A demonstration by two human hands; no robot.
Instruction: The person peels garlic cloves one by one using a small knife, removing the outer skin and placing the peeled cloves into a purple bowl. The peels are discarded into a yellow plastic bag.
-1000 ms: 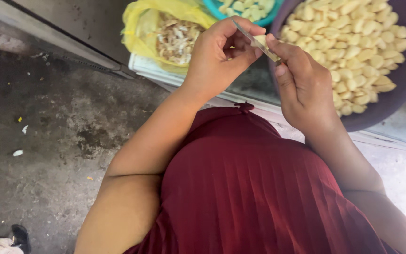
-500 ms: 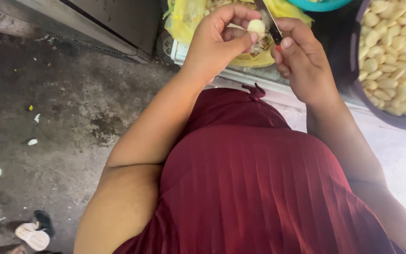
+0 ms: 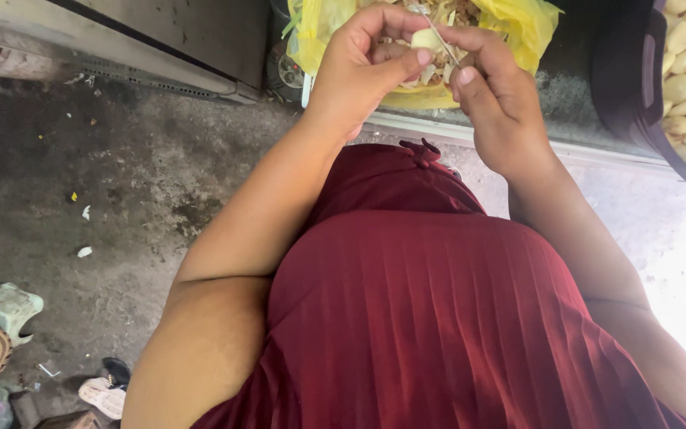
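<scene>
Pinching a smooth pale clove (image 3: 425,40), left hand (image 3: 363,67) meets right hand's (image 3: 498,103) thin blade (image 3: 441,36).

The stained grey concrete floor (image 3: 121,183) carries scattered scraps. A grey metal cabinet (image 3: 184,32) stands at the floor's far edge. Bright daylight washes out the floor's right side.

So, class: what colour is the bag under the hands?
Yellow; the bag shows best in the head view.
</scene>
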